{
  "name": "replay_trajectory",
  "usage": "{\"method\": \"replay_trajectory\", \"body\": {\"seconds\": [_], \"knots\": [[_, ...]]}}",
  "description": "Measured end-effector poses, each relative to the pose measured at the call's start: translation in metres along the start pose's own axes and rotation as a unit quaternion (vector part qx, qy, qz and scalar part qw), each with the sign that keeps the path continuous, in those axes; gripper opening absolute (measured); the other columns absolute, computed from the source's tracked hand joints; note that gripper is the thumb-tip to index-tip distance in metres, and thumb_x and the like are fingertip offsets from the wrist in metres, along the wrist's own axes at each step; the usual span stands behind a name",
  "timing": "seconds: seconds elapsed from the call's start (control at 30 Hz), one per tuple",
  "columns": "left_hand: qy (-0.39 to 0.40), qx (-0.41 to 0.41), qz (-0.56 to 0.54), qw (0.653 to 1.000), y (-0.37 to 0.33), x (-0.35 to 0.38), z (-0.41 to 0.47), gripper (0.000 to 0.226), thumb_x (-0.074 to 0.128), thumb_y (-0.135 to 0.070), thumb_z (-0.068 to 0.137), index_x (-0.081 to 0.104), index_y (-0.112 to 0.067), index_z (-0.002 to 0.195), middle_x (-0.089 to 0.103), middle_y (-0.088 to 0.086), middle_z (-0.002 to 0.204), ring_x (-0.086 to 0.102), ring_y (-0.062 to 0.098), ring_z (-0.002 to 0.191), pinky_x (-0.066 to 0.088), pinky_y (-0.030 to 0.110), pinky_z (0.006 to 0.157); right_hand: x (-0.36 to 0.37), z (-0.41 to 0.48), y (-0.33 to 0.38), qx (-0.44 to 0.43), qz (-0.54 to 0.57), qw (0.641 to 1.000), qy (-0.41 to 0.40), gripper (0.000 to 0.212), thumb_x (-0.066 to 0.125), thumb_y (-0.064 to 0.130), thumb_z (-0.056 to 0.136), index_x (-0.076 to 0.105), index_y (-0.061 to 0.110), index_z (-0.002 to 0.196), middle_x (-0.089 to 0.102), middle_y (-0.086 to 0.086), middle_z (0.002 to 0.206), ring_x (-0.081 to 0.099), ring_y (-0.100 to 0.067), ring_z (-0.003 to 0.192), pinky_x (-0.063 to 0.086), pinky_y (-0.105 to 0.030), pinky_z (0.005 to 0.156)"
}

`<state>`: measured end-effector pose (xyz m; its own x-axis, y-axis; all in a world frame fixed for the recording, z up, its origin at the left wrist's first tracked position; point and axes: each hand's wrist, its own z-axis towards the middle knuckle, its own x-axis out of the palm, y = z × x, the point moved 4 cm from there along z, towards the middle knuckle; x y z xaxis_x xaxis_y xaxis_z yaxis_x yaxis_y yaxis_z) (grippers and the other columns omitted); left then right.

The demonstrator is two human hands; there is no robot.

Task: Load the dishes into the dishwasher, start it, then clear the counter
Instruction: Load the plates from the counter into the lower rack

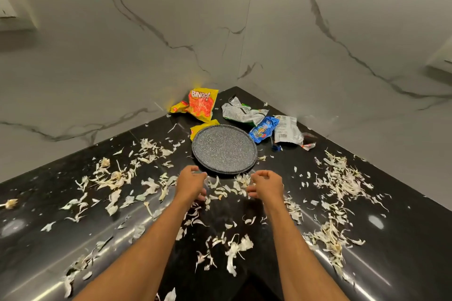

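A round grey speckled plate lies flat on the black counter, in the corner between two marble walls. Both of my hands hover just in front of its near rim. My left hand has loosely curled fingers and holds nothing that I can see. My right hand is also loosely curled over a patch of peels; whether it pinches any of them I cannot tell. Pale garlic or onion peels are strewn over most of the counter.
Behind the plate lie empty snack wrappers: a yellow-orange Bingo bag, a silver-green one, a blue one and a white one. Marble walls close off the corner. The counter's front edge runs along the bottom.
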<state>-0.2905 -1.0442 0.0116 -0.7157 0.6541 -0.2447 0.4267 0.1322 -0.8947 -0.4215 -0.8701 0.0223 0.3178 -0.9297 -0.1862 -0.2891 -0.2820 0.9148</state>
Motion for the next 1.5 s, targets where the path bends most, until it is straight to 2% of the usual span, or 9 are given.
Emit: {"method": "replay_trajectory", "body": {"seconds": [0.17,0.27,0.4,0.57,0.67,0.83,1.07,1.23,1.5], "knots": [[-0.032,-0.039,-0.03,0.998,-0.004,0.007,0.032,0.051,0.057,-0.015,0.095,0.038,-0.007,0.142,0.063,0.014,0.095,0.062,0.024,0.058,0.058,0.039,0.054,0.015,0.031,0.006,0.05,0.077,0.996,-0.001,0.023,0.064,0.006,0.091,0.052,0.005,0.11,0.064,-0.015,0.084,0.064,-0.024,0.066,0.057,-0.038,0.061],[-0.049,-0.061,-0.074,0.994,-0.006,0.011,0.045,0.053,0.06,-0.015,0.094,0.038,-0.006,0.141,0.063,0.016,0.078,0.06,0.027,0.054,0.058,0.045,0.063,0.018,0.049,0.005,0.08,0.108,0.991,-0.005,0.025,0.061,0.004,0.092,0.052,0.002,0.115,0.062,-0.013,0.079,0.064,-0.025,0.064,0.056,-0.037,0.061],[-0.064,-0.087,-0.134,0.985,-0.007,0.016,0.057,0.052,0.064,-0.011,0.091,0.041,-0.006,0.138,0.061,0.016,0.075,0.053,0.024,0.048,0.055,0.038,0.053,0.022,0.067,0.007,0.106,0.12,0.987,-0.002,0.021,0.063,0.002,0.09,0.059,-0.006,0.11,0.064,-0.014,0.074,0.064,-0.023,0.058,0.058,-0.036,0.06],[-0.07,-0.082,-0.117,0.987,-0.013,0.02,0.063,0.011,0.065,-0.007,0.089,0.058,0.001,0.093,0.058,0.013,0.073,0.045,0.017,0.047,0.042,0.027,0.04,0.025,0.081,0.006,0.135,0.126,0.983,0.005,0.022,0.074,0.005,0.083,0.063,-0.005,0.099,0.061,-0.012,0.074,0.055,-0.016,0.052,0.049,-0.027,0.047],[-0.069,-0.073,-0.103,0.99,-0.018,0.02,0.062,0.016,0.063,-0.003,0.088,0.05,-0.005,0.08,0.052,0.011,0.065,0.045,0.02,0.047,0.044,0.031,0.045,0.025,0.083,0.008,0.145,0.115,0.982,0.025,0.021,0.076,0.004,0.08,0.063,-0.003,0.095,0.057,-0.008,0.07,0.049,-0.013,0.051,0.046,-0.025,0.043],[-0.066,-0.046,-0.079,0.994,-0.033,0.017,0.042,0.011,0.058,0.005,0.087,0.052,-0.003,0.093,0.055,0.012,0.071,0.053,0.021,0.053,0.05,0.032,0.046,0.012,0.08,0.014,0.102,0.068,0.991,0.052,0.022,0.078,0.005,0.079,0.059,0.005,0.09,0.064,-0.014,0.086,0.055,-0.016,0.058,0.051,-0.027,0.051],[-0.046,0.008,-0.079,0.996,-0.058,0.021,-0.008,0.028,0.052,0.012,0.088,0.047,-0.001,0.111,0.059,0.017,0.09,0.058,0.024,0.062,0.053,0.033,0.049,-0.024,0.044,0.031,0.055,0.129,0.986,0.092,0.037,0.068,-0.007,0.085,0.05,0.002,0.116,0.066,-0.018,0.107,0.069,-0.033,0.097,0.06,-0.035,0.061],[-0.048,0.028,-0.097,0.994,-0.057,0.033,-0.041,0.025,0.053,0.016,0.082,0.049,-0.006,0.093,0.056,0.015,0.094,0.06,0.029,0.076,0.057,0.043,0.061,-0.061,0.009,0.022,0.032,0.146,0.983,0.11,0.036,0.067,-0.01,0.085,0.048,0.004,0.112,0.064,-0.018,0.104,0.069,-0.031,0.09,0.059,-0.036,0.062],[-0.017,0.028,-0.092,0.995,-0.026,0.054,-0.083,0.026,0.056,-0.003,0.092,0.049,-0.023,0.107,0.065,0.016,0.103,0.068,0.039,0.09,0.055,0.065,0.069,-0.119,-0.036,-0.014,0.005,0.133,0.99,0.054,0.029,0.067,-0.009,0.084,0.052,0.009,0.101,0.064,-0.014,0.102,0.069,-0.028,0.089,0.061,-0.041,0.073]]}}
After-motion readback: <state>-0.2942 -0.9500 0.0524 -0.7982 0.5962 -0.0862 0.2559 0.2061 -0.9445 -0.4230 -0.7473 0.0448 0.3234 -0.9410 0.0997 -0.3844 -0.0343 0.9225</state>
